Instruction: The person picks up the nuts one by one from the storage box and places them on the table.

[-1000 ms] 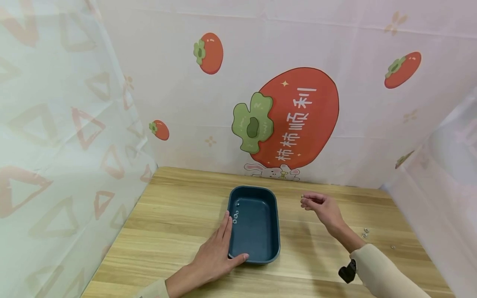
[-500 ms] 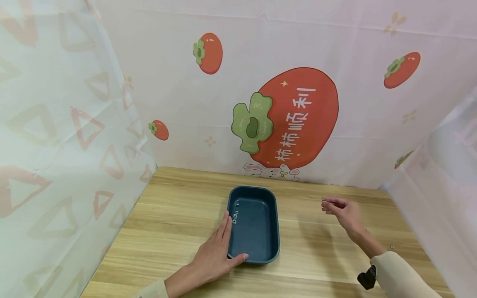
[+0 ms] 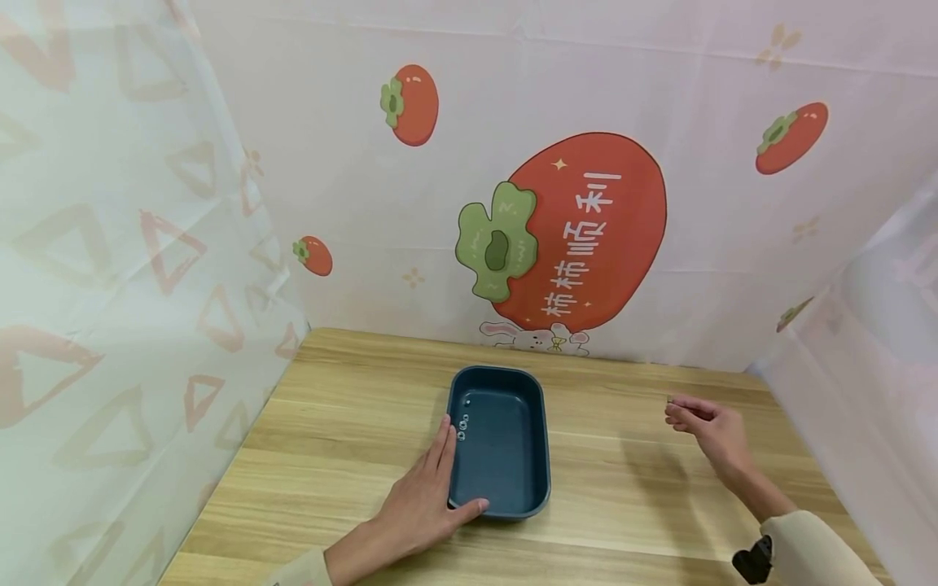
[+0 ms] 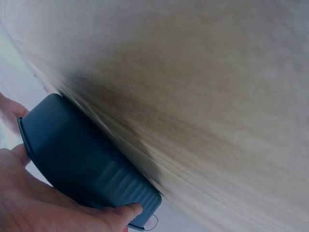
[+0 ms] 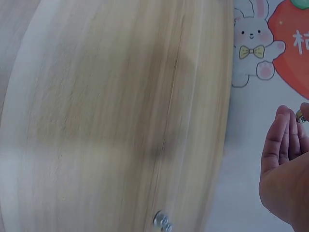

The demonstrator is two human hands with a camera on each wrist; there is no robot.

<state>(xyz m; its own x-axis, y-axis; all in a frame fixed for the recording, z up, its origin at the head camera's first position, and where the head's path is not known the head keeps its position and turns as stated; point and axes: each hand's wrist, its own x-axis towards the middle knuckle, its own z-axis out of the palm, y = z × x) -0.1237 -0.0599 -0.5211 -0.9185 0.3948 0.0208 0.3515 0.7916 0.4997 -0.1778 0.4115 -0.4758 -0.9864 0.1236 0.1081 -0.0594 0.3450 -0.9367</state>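
Note:
A dark blue rectangular tray point(image 3: 506, 464) stands on the table with several small metal nuts point(image 3: 462, 426) along its left inner side. My left hand point(image 3: 419, 498) lies against it, straight fingers along the left outer wall and the thumb over the near rim. In the left wrist view those fingers point(image 4: 126, 212) press flat on the ribbed outside. To the tray's right and apart from it, my right hand point(image 3: 709, 427) is raised over the table. Between thumb and fingertips it pinches a small shiny metal nut point(image 5: 300, 116), partly hidden by the thumb.
Small metal pieces point(image 5: 162, 221) lie on the wooden table point(image 3: 352, 423) below the right hand in the right wrist view; in the head view the right arm covers that area. A printed backdrop point(image 3: 352, 203) rises behind the table, with white sheets at both sides.
Holding the small nut, my right hand has moved to the right and slightly nearer, away from the tray. The left hand, the tray and the nuts inside have stayed in place.

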